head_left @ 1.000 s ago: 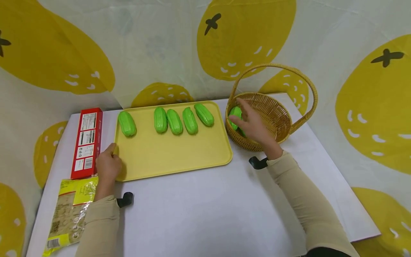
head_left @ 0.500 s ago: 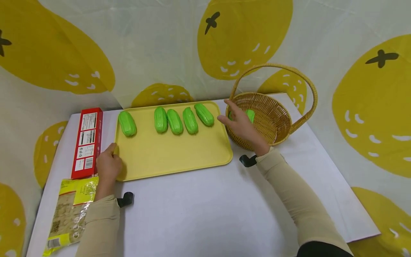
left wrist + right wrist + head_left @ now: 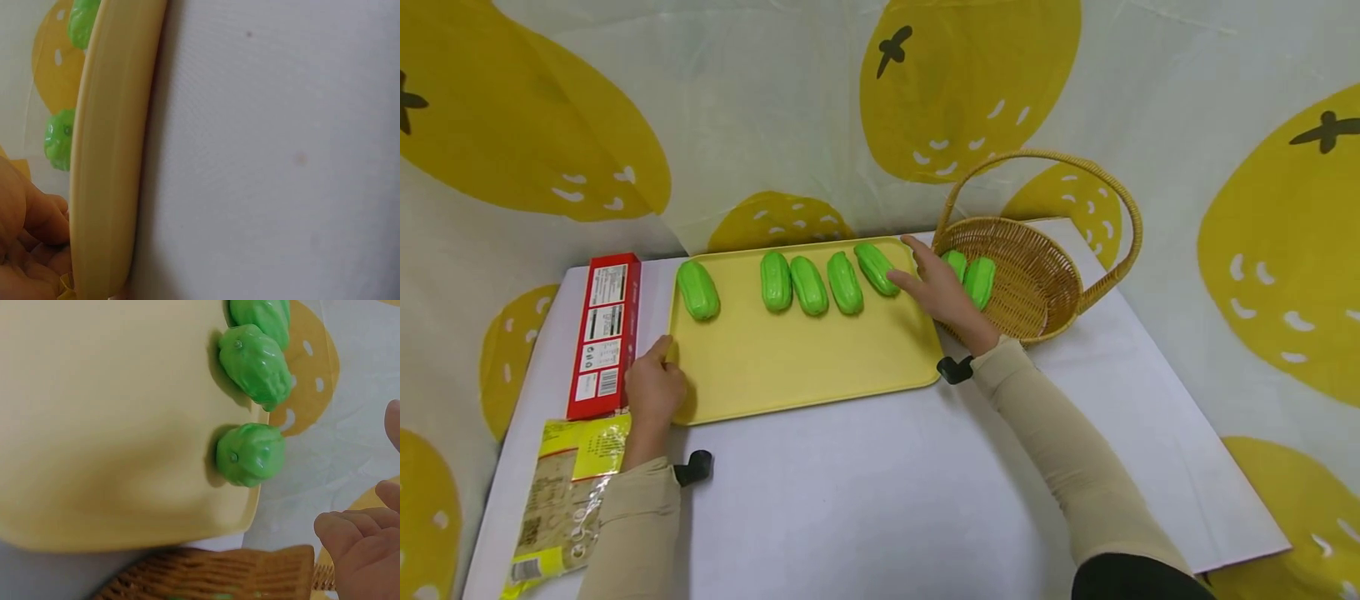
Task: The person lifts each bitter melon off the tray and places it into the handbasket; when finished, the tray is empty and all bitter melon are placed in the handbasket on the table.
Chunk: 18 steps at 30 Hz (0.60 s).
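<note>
My left hand (image 3: 655, 390) holds the left edge of a yellow tray (image 3: 797, 358), thumb at the rim; the left wrist view shows its fingers curled at the tray's corner. Along the far side of the tray lie several plump, glossy green plastic vegetables (image 3: 808, 285), ridged like small gourds. My right hand (image 3: 943, 292), fingers spread and holding nothing, hovers over the tray's right edge. Its thumb overlaps the rightmost green vegetable (image 3: 874, 265) in the head view. Two more green vegetables (image 3: 980, 283) lie in the wicker basket (image 3: 1037, 275), partly hidden behind that hand.
The basket's tall arched handle (image 3: 1060, 156) rises just right of the tray. A red box (image 3: 602, 333) and a yellow-ended clear packet (image 3: 561, 500) lie at the left, close to my left arm. The white table (image 3: 865, 500) backs onto a fruit-patterned cloth.
My right hand has moved left, from over the basket to the tray's right edge, uncovering the two green vegetables in the basket. My left hand has stayed at the tray's edge.
</note>
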Each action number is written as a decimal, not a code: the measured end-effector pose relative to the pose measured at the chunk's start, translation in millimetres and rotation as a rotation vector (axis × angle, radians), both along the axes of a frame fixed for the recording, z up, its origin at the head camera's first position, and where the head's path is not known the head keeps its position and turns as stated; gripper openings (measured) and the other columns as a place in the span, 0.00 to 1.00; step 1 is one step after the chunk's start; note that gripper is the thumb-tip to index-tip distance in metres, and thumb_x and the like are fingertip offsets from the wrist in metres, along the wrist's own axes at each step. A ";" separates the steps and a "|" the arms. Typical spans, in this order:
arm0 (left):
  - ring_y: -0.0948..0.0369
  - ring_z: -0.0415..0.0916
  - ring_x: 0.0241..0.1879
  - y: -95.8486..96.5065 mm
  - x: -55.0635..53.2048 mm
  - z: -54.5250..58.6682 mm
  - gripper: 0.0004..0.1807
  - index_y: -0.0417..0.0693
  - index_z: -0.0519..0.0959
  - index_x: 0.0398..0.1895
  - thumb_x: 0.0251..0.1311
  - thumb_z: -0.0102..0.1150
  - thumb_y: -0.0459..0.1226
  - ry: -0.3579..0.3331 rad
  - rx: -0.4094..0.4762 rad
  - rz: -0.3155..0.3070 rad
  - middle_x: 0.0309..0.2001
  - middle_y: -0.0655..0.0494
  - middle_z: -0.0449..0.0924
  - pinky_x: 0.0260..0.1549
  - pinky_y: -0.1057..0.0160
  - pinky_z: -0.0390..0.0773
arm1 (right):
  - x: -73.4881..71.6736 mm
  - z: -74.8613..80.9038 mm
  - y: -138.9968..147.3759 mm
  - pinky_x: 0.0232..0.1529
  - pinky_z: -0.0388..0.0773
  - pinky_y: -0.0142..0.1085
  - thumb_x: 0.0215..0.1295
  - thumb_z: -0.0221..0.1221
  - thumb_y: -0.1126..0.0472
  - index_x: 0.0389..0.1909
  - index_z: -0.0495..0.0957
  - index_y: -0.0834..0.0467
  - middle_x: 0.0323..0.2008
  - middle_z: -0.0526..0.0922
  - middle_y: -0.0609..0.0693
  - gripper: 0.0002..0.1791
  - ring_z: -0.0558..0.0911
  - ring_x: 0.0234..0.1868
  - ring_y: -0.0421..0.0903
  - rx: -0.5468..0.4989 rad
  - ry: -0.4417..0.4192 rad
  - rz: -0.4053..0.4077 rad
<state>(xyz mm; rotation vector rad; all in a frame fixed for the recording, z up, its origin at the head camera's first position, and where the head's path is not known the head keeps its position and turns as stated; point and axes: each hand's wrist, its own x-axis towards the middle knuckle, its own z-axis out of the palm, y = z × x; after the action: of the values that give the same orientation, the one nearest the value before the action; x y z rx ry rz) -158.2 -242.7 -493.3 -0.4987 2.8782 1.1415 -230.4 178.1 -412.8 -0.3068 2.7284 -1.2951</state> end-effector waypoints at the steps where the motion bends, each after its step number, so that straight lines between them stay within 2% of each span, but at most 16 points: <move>1: 0.36 0.68 0.65 -0.2 -0.2 0.2 0.32 0.43 0.63 0.77 0.68 0.38 0.27 -0.005 0.003 0.002 0.72 0.33 0.66 0.67 0.38 0.68 | -2.0 -1.6 -2.3 0.77 0.62 0.52 0.76 0.56 0.49 0.82 0.50 0.56 0.81 0.55 0.56 0.41 0.59 0.80 0.59 0.006 0.004 -0.004; 11: 0.34 0.71 0.61 -1.3 2.0 -0.7 0.31 0.39 0.68 0.73 0.65 0.40 0.25 0.058 -0.029 0.001 0.67 0.30 0.71 0.62 0.38 0.70 | -17.9 -22.7 -18.6 0.78 0.58 0.54 0.74 0.58 0.48 0.82 0.50 0.52 0.80 0.57 0.57 0.42 0.58 0.80 0.58 0.022 -0.057 -0.054; 18: 0.35 0.70 0.59 -1.5 1.8 -1.5 0.31 0.41 0.67 0.75 0.66 0.39 0.26 0.040 -0.014 0.008 0.68 0.30 0.70 0.59 0.40 0.71 | -24.7 -37.4 -29.7 0.76 0.61 0.56 0.75 0.55 0.46 0.82 0.48 0.50 0.81 0.55 0.57 0.42 0.59 0.79 0.60 -0.011 -0.131 -0.110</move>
<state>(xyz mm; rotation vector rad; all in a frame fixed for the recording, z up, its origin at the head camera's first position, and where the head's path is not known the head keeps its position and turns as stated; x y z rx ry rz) -156.4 -244.2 -494.8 -0.4946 2.9220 1.1467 -255.1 148.3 -450.2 -0.0702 2.6623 -1.3064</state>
